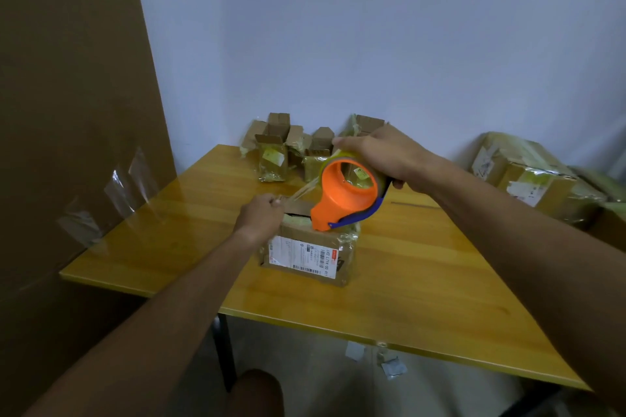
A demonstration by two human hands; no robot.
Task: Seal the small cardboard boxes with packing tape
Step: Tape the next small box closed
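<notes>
Dispenser point(345, 195), orange: 1, above box. Box point(310, 252), labelled: 1, mid tabletop point(423, 281). Small boxes point(301, 149), far edge of tabletop: cluster, about 6, exact count unclear. Large parcels point(528, 176) off right edge: at least 2. Cardboard sheet point(74, 105), left: 1.

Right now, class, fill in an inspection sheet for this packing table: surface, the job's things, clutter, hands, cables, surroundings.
Surface: yellow wooden table, glossy.
Job's things: small cardboard box with a shipping label, top slit not yet covered; orange tape dispenser resting on its top; clear tape strip pulled out to the left.
Clutter: pile of small boxes at the table's far edge, some with flaps open.
Hands: left hand pinches the tape's end; right hand grips the dispenser.
Cables: nothing seen.
Surroundings: large cardboard sheet on the left with tape pieces stuck on; taped parcels at right; paper scraps on the floor.
</notes>
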